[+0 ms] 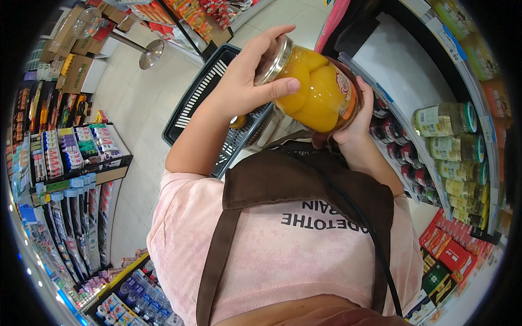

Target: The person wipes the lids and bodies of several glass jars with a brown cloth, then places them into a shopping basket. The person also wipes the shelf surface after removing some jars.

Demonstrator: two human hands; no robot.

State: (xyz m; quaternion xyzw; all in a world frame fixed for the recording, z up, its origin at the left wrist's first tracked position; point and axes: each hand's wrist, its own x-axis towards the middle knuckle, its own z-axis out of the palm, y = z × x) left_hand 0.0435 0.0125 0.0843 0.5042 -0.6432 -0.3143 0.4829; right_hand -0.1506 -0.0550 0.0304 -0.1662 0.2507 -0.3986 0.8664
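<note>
A large glass jar of yellow peach halves (314, 89) is tilted in front of my chest, held between both hands. My left hand (248, 73) grips its silver-rimmed lid end, the thumb lying over the glass. At the other end, my right hand (357, 118) supports the jar's base, and a brown cloth shows between the palm and the glass. Below my left forearm is a dark plastic shopping basket (189, 91) with slotted sides; a jar with yellow contents (237, 122) shows partly inside it.
To the right, a white shelf (403, 53) holds green-lidded jars (444, 120), with dark jars (397, 150) on a lower level. A product rack (77, 150) and a round metal stand base (151, 54) are on the left. Bottled goods (142, 297) stand at bottom left.
</note>
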